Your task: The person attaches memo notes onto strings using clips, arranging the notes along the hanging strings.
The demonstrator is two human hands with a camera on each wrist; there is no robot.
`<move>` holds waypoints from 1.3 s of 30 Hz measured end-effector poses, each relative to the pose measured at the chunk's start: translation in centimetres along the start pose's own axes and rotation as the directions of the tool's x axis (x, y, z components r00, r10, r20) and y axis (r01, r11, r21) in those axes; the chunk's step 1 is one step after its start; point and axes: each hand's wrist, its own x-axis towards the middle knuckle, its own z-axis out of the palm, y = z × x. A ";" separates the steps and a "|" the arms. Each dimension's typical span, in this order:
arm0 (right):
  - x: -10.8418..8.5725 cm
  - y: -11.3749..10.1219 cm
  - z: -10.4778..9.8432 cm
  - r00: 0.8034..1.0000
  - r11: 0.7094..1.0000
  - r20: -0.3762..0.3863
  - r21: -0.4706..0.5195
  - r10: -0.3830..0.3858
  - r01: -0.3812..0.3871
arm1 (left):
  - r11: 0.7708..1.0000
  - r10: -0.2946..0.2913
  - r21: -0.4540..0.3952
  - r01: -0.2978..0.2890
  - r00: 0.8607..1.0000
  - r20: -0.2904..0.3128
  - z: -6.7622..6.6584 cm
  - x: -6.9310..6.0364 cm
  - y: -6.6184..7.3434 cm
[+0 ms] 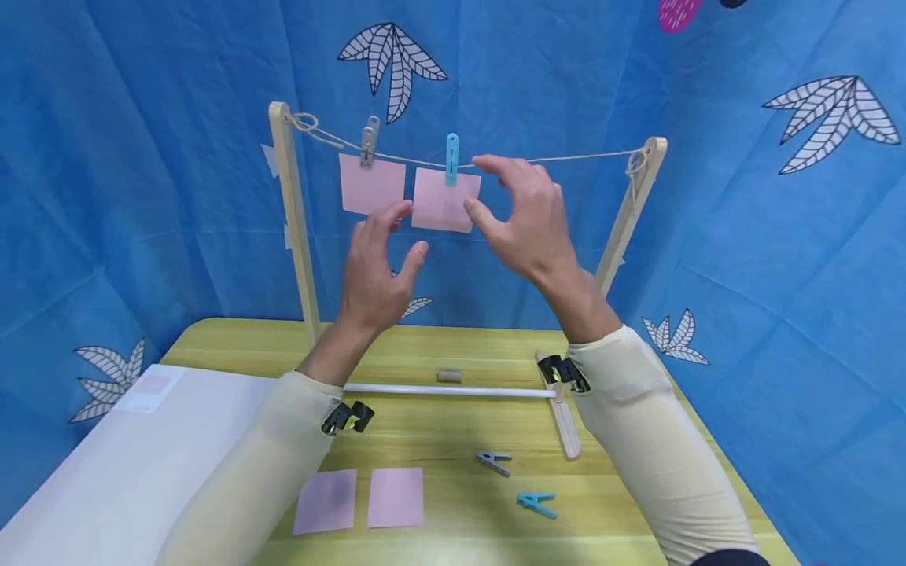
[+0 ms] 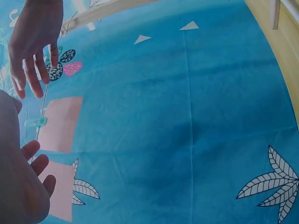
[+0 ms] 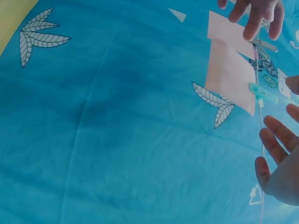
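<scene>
Two pink paper squares hang from a string (image 1: pixel 580 158). A grey clothespin (image 1: pixel 368 143) clips the left paper (image 1: pixel 371 187); a blue clothespin (image 1: pixel 451 159) clips the right paper (image 1: pixel 440 208). My right hand (image 1: pixel 527 216) hovers by the right paper's right edge, thumb and fingers spread apart with nothing between them. Lower and to the left, my left hand (image 1: pixel 375 271) is held up before the left paper, its fingers loosely bent and holding nothing. In the right wrist view the blue clothespin (image 3: pixel 262 92) sits on the string between both hands.
Wooden posts (image 1: pixel 293 212) carry the string, with a white rod (image 1: pixel 453 390) across their base. On the table lie two more pink squares (image 1: pixel 395 498), a grey clothespin (image 1: pixel 494 462), a blue clothespin (image 1: pixel 538 503) and a small brown cylinder (image 1: pixel 449 376). A white board (image 1: pixel 141 464) lies left.
</scene>
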 end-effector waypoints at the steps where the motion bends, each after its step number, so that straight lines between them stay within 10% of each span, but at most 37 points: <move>1: -0.4 0.1 0.0 1.000 1.000 0.002 0.002 -0.002 0.002 | 1.000 0.013 0.019 -0.013 1.000 0.013 -0.1 -0.3 0.0; 14: -7.9 2.1 1.4 0.996 0.994 0.075 0.098 0.038 -0.046 | 0.996 -0.020 0.085 0.004 0.981 0.191 -1.1 -6.4 -0.8; 39: -21.5 5.5 4.1 0.923 0.918 0.188 0.152 0.336 -0.365 | 0.963 -0.251 -0.043 0.265 0.945 0.210 -1.0 -15.4 -3.1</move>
